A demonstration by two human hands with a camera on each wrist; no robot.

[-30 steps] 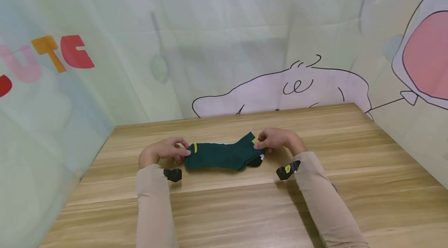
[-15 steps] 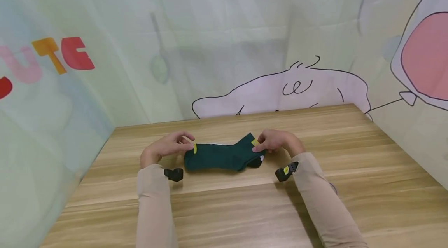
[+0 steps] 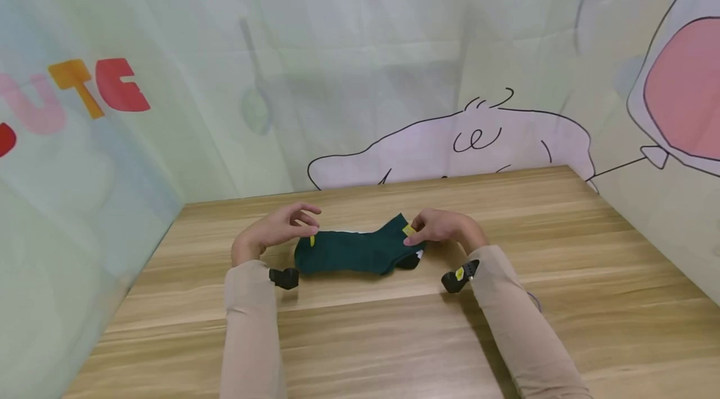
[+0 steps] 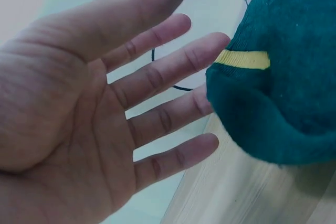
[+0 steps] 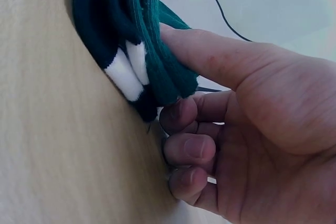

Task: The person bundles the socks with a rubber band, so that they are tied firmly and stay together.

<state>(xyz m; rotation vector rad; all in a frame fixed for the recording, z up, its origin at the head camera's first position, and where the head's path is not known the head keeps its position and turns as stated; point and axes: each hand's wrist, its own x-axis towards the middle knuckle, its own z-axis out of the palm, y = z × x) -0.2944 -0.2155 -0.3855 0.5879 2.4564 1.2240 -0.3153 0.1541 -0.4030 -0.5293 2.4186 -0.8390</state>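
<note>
Socks (image 3: 343,253) appear steadied by your right hand (image 3: 444,227), which pinches the green layers (image 5: 157,59) at one end between thumb and fingers. They lie on the table (image 3: 365,343) leftward of that grip, the dark white-banded part (image 3: 409,261) just beside it, toward you. Your left hand (image 3: 274,229), fingers extended and gripping nothing, is by the yellow stripe (image 4: 244,59) opposite.

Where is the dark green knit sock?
In the head view, the green sock lies on the wood-grain table, between the left hand and the right hand, which pinches its right end.
</note>
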